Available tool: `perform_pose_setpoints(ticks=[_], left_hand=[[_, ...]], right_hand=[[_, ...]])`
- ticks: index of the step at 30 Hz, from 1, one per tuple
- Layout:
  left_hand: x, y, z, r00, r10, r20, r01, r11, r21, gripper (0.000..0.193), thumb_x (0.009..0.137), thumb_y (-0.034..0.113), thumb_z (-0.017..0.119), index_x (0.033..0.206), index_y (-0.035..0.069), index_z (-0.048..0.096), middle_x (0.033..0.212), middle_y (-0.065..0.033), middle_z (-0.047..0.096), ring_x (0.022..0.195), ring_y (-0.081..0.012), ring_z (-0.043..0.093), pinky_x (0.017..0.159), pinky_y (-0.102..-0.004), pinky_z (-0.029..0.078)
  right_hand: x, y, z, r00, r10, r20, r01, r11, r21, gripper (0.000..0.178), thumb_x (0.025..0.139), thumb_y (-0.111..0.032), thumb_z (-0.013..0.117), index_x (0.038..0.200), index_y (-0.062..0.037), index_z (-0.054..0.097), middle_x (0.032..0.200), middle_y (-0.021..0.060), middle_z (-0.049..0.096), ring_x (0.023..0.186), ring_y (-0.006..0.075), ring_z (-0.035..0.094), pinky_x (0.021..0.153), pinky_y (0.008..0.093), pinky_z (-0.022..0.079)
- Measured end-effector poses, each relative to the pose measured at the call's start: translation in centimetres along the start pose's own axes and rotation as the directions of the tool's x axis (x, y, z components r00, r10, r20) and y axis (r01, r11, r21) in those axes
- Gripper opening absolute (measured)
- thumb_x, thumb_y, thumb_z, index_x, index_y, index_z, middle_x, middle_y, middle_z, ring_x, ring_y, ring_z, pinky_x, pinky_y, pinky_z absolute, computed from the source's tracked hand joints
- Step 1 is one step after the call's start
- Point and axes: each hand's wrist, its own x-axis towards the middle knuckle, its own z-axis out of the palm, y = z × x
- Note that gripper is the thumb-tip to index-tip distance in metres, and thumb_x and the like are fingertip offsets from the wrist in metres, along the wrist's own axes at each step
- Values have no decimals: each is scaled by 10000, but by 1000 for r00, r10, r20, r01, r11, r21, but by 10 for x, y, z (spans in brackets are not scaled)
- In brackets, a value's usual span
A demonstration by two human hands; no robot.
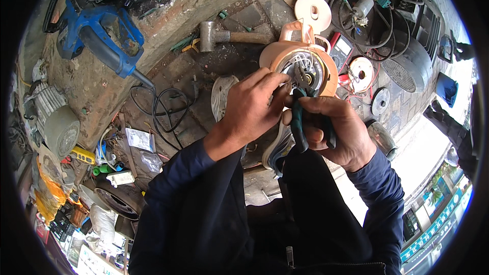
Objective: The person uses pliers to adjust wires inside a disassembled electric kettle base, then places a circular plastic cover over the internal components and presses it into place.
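An orange round housing (330,89) with a handle stands before me, its open face showing a ring-shaped motor part (317,66) with white wires. My right hand (338,127) is wrapped round the dark green handles of a pair of pliers (297,122). The pliers' metal jaws reach over the inside of the housing. At the housing's left edge, my left hand (254,104) is closed in a pinch close to the jaws. What its fingertips hold, if anything, is hidden.
A hammer (229,36) lies beyond my left hand. Right of the housing are a red multimeter (340,51), a wire spool (361,74) and tangled cables. A blue power tool (102,35) rests on the ledge at left. A grey motor (53,122) and scattered parts lie below it.
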Motion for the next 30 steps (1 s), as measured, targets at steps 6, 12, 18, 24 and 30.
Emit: perform_pose_setpoints(ticks=[6, 12, 18, 24, 30], left_hand=[[-1, 0, 0, 1000, -10, 14, 10, 1000, -8, 305, 868, 11, 775, 1171, 21, 741, 912, -128, 688, 745, -312, 718, 640, -395, 548], [0, -1, 3, 999, 29, -43, -28, 999, 16, 233, 899, 27, 800, 1128, 22, 756, 896, -128, 699, 730, -307, 721, 637, -396, 548], [-2, -2, 6, 996, 22, -82, -19, 999, 34, 148, 937, 26, 793, 1083, 24, 772, 886, -113, 706, 712, -280, 723, 607, -373, 551], [5, -11, 5, 985, 1, -170, 11, 997, 73, 171, 924, 5, 796, 1089, 34, 767, 936, -87, 707, 781, -252, 744, 663, -361, 587], [5, -13, 11, 964, 90, -250, -50, 986, 162, 486, 838, 24, 844, 1290, 22, 666, 1196, -148, 650, 1058, -340, 709, 862, -430, 603]], right_hand=[[3, -1, -2, 1000, 7, -30, -8, 1000, -17, 254, 1121, -181, 554, 1158, 42, 670, 992, 180, 788, 491, 83, 498, 424, 201, 375], [5, -2, -11, 998, 32, 45, -34, 999, 28, 266, 1121, -204, 569, 1184, 31, 676, 971, 153, 781, 491, 69, 459, 417, 204, 343], [7, -17, -34, 988, 107, 114, -111, 993, 28, 288, 1122, -214, 568, 1173, 53, 663, 970, 156, 781, 495, 58, 441, 414, 206, 337], [12, -23, -53, 990, 108, 92, -113, 993, 46, 306, 1109, -143, 533, 1263, 111, 605, 904, 221, 711, 408, 52, 400, 330, 175, 299], [15, -20, -61, 989, 111, 101, -120, 988, 96, 298, 1106, -130, 512, 1267, 118, 549, 905, 241, 657, 401, 50, 388, 321, 180, 297]])
